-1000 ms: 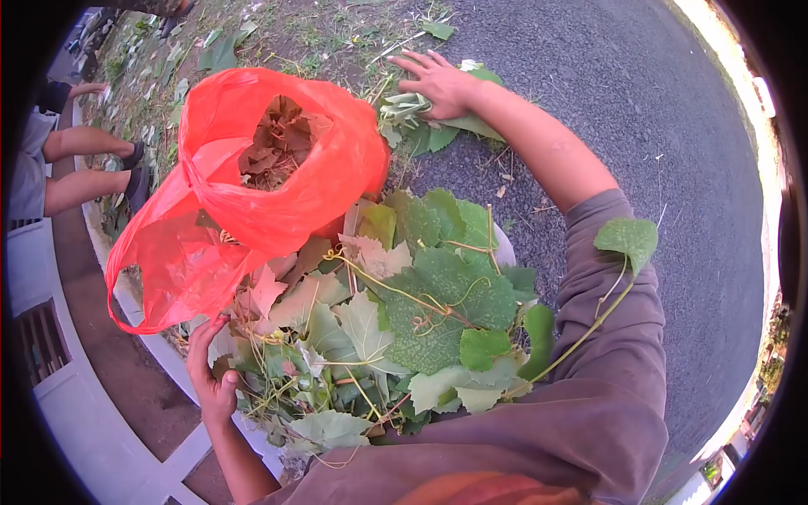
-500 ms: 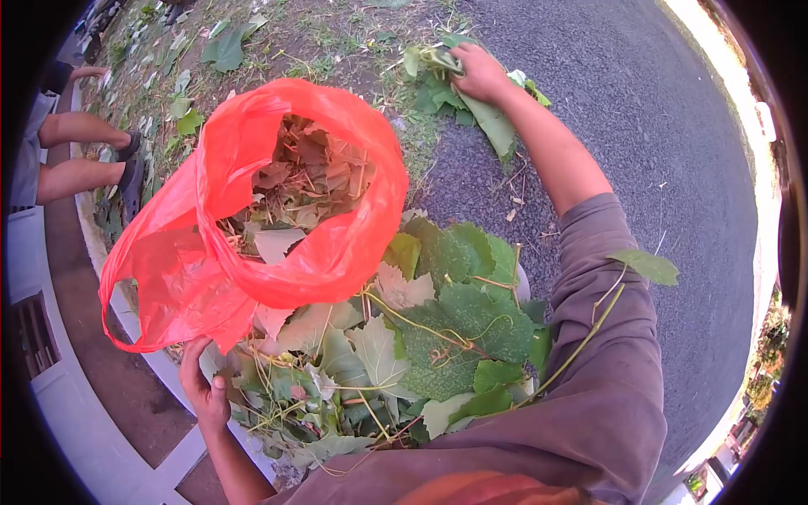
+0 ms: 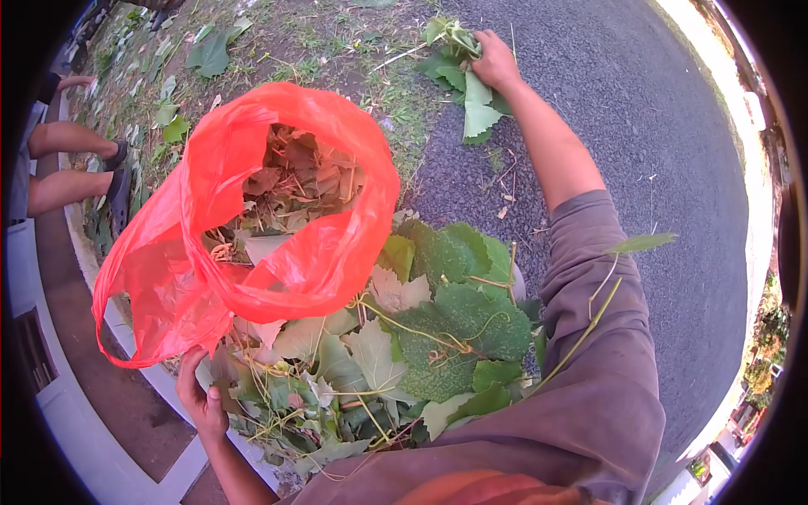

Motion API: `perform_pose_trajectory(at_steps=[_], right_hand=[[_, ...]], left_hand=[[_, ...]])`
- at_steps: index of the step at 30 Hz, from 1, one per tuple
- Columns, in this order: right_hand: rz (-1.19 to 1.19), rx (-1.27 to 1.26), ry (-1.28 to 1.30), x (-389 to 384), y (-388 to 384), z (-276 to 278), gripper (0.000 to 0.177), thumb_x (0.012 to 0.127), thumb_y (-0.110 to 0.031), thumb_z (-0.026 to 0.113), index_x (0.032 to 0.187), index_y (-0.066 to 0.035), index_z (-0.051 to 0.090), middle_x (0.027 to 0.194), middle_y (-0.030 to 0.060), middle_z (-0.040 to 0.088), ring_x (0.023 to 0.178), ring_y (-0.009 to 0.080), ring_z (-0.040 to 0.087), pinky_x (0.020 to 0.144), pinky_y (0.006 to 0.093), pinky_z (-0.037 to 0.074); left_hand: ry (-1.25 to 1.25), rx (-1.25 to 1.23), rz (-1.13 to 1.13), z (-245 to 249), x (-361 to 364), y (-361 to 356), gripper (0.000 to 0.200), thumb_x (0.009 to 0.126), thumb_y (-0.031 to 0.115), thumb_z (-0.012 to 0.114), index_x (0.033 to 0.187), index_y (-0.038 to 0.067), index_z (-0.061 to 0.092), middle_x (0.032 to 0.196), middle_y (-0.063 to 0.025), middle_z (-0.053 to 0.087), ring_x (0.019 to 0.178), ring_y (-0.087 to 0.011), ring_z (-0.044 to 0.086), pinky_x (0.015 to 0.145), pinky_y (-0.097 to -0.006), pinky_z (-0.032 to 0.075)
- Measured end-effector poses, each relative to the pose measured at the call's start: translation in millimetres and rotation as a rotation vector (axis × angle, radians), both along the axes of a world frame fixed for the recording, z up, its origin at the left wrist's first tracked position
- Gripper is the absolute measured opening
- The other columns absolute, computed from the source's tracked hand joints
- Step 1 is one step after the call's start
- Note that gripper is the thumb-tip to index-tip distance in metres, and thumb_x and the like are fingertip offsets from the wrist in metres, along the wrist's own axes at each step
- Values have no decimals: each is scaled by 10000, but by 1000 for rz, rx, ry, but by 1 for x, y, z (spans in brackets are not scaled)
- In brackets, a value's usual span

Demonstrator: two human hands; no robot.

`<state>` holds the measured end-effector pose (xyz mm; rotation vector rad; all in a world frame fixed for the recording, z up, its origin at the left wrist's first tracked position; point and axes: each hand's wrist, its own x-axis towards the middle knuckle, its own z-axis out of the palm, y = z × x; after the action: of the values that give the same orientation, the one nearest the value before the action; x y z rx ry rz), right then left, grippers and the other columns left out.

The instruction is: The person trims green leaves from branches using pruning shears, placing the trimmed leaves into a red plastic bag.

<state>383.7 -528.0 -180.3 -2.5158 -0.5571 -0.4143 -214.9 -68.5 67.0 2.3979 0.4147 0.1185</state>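
My right hand reaches out over the grass and asphalt edge, its fingers wrapped round a bunch of green leaves with pale stems. One large leaf hangs down from the grip. At lower left, my left hand is cupped beside a heap of lobed leaves, thumb and fingers apart, fingertips right at the lower edge of a red plastic bag. The bag's wide mouth faces up and shows brownish-looking leaves inside. Leaves and thin curling stems fill the space between the bag and my body.
Another person's legs in dark shoes are at the left, with a hand above them. A concrete curb runs along that side. Scattered leaves lie on the grass. Asphalt spreads to the right. A leafy stem lies across my right sleeve.
My right hand has moved slightly up and right with the bunch of leaves. The bag and my left hand appear a little farther left and lower as the view shifts.
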Motion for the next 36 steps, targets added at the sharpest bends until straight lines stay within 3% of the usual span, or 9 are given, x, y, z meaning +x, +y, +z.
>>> perform_pose_trajectory(at_steps=[6,9,11,12,13,16,25,30,36], right_hand=[[-459,-121,241,37,-96,-25,511,839,-251,690,1312,-69,625,1361,181,593,1268,434,559,1091,530,442],[-644,-218,368,-15,-110,-19,606,875,-390,652,1413,-119,590,1544,154,471,1441,402,425,1179,664,276],[-697,-161,174,-26,-121,-48,642,907,-536,584,1450,-193,593,1618,102,420,1510,348,363,1149,766,173],[-706,-224,103,-35,-123,-50,554,902,-433,630,1380,-152,629,1515,142,533,1410,378,485,1141,671,318],[-717,-228,104,-43,-126,-43,554,902,-433,630,1380,-152,629,1515,142,533,1410,378,485,1141,671,318],[-304,-52,213,-83,-128,-4,370,869,-200,668,1212,-59,665,1210,228,679,1151,448,619,985,489,503],[-92,-173,285,-183,-130,12,546,772,-94,731,1311,-41,656,1512,158,524,1346,374,539,1138,434,448],[122,-174,495,-296,-171,43,681,746,43,643,1415,-58,571,1475,209,547,1316,415,555,1115,476,463],[41,-267,491,-426,-272,68,755,773,37,646,1502,-41,466,1493,215,527,1387,401,494,1174,448,414]], left_hand=[[-38,-13,-21,3,12,-13,796,922,685,604,1243,-43,626,1139,-200,684,1121,-330,633,1036,-450,437],[-32,-1,-38,4,8,-13,793,929,683,598,1248,-42,628,1144,-202,689,1118,-328,637,1035,-451,443],[-36,-1,-36,2,4,-14,793,932,684,594,1249,-42,630,1152,-203,688,1120,-327,638,1036,-452,445],[-40,-9,-41,2,4,-14,797,937,686,584,1250,-45,633,1156,-203,689,1125,-328,638,1039,-454,446],[-46,-19,-50,1,5,-15,800,942,689,574,1251,-47,636,1160,-203,690,1130,-329,639,1042,-457,447],[-85,-25,-92,2,6,-22,801,954,684,555,1249,-55,641,1166,-208,691,1138,-334,641,1044,-462,450],[-216,6,-125,23,-20,-21,804,975,675,523,1264,-66,638,1197,-218,682,1160,-327,634,1075,-461,431],[-297,-48,-171,22,-34,-10,809,994,667,499,1291,-75,622,1218,-218,670,1174,-328,627,1088,-465,423],[-317,-116,-285,8,-30,-15,806,1023,646,469,1328,-91,589,1243,-222,658,1198,-333,616,1107,-477,412]])
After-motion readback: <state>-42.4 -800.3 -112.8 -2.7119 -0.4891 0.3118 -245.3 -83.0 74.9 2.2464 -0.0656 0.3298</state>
